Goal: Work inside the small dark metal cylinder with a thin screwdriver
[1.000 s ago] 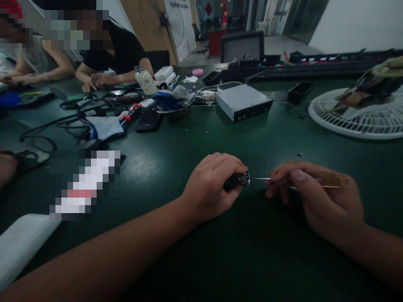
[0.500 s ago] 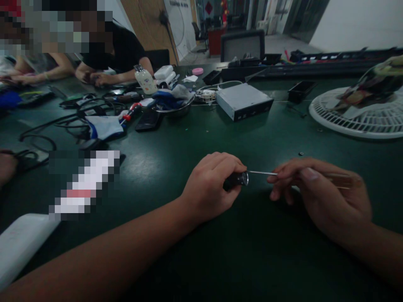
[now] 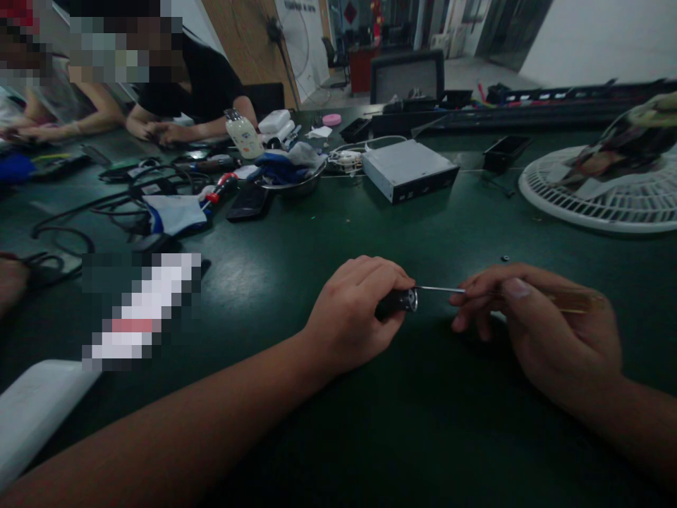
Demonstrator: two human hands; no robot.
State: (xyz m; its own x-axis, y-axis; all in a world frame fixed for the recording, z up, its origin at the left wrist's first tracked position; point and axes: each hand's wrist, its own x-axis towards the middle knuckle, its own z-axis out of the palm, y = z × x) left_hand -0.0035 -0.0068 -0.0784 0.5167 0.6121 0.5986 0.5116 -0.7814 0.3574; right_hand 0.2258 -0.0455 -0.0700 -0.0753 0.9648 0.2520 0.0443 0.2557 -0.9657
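My left hand (image 3: 357, 310) is closed round a small black cylindrical part (image 3: 402, 301) with a shiny rim at its right end. Most of that part is hidden by the fingers. In my right hand (image 3: 550, 331) lies a screwdriver (image 3: 441, 288) with a thin metal shaft and a see-through amber handle. Its shaft points left, and the tip reaches the left fingertips at the top edge of the black part; whether it touches the part I cannot tell. A tiny dark ring-like piece (image 3: 505, 258) lies on the table beyond my right hand.
On the green table (image 3: 296, 247) stand a silver disc drive (image 3: 410, 166), a white fan grille (image 3: 597, 194) at right, and a metal bowl (image 3: 299, 185) with blue cloth. Cables, a black phone (image 3: 247, 203) and a patterned bottle (image 3: 244, 134) lie left. Other people sit at far left.
My right hand and the screwdriver have shifted very slightly left, the handle turning a little. My left hand and the black part have stayed in place.
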